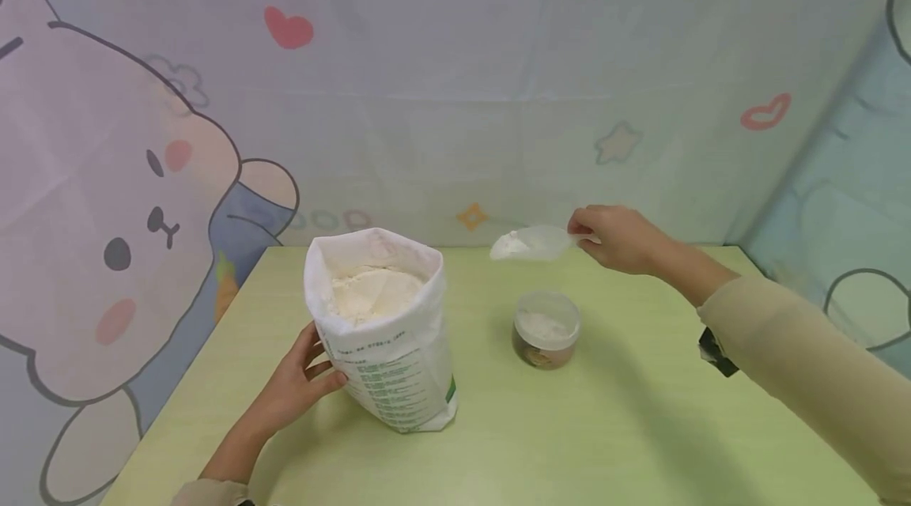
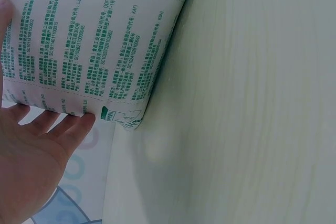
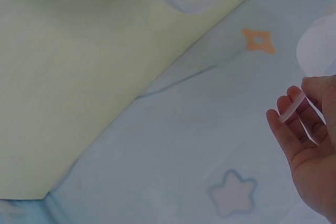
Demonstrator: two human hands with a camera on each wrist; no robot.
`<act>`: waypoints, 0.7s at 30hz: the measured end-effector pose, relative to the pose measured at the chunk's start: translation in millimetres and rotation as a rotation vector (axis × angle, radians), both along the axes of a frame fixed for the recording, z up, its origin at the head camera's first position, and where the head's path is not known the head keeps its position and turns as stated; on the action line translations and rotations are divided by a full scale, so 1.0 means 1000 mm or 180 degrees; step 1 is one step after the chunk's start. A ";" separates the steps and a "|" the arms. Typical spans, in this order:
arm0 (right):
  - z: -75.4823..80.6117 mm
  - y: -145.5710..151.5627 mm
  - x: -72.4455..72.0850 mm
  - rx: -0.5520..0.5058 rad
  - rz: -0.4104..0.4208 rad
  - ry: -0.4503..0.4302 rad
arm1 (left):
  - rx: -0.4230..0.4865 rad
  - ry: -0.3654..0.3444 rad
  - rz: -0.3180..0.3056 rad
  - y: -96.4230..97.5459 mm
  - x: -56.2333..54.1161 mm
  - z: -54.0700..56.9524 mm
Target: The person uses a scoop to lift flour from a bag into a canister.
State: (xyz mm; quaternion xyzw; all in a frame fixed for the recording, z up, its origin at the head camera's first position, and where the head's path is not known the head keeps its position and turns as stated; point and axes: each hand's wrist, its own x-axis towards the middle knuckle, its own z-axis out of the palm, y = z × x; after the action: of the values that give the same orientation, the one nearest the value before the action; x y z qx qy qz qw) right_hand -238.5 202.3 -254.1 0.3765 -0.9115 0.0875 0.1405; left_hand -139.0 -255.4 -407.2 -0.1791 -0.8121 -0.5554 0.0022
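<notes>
A tall white flour bag [image 1: 398, 368] with green print stands open on the table, pale powder [image 1: 373, 292] showing inside. My left hand [image 1: 295, 387] holds its left side, thumb on the printed front; in the left wrist view the fingertips [image 2: 86, 121] touch the bag's edge. My right hand [image 1: 619, 239] pinches the handle of a translucent scoop [image 1: 544, 243], raised above the table with white powder on its front part. In the right wrist view, the scoop [image 3: 317, 48] is partly cut off. Below it stands a clear round tub [image 1: 546, 348] with white powder inside.
The bag and tub stand on a light yellow-green table [image 1: 512, 443]. Behind its far edge hangs a printed cloth backdrop [image 1: 455, 95] with hearts and a cartoon animal. Another printed cloth [image 1: 854, 198] hangs at the right.
</notes>
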 end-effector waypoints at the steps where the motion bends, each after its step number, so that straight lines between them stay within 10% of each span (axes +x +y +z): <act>1: -0.003 0.002 0.001 -0.0022 0.0015 -0.0002 | -0.0002 -0.0003 -0.0003 0.000 0.000 0.000; 21: -0.035 0.029 0.008 0.0104 -0.0215 -0.0293 | -0.0011 -0.0021 0.0015 0.000 0.001 0.001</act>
State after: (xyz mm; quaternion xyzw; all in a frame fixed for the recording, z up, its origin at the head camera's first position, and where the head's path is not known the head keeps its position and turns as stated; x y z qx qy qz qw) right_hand -230.8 230.9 -288.8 0.3433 -0.9305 0.0851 0.0951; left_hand -137.7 -254.9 -406.2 -0.1753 -0.8134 -0.5546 0.0006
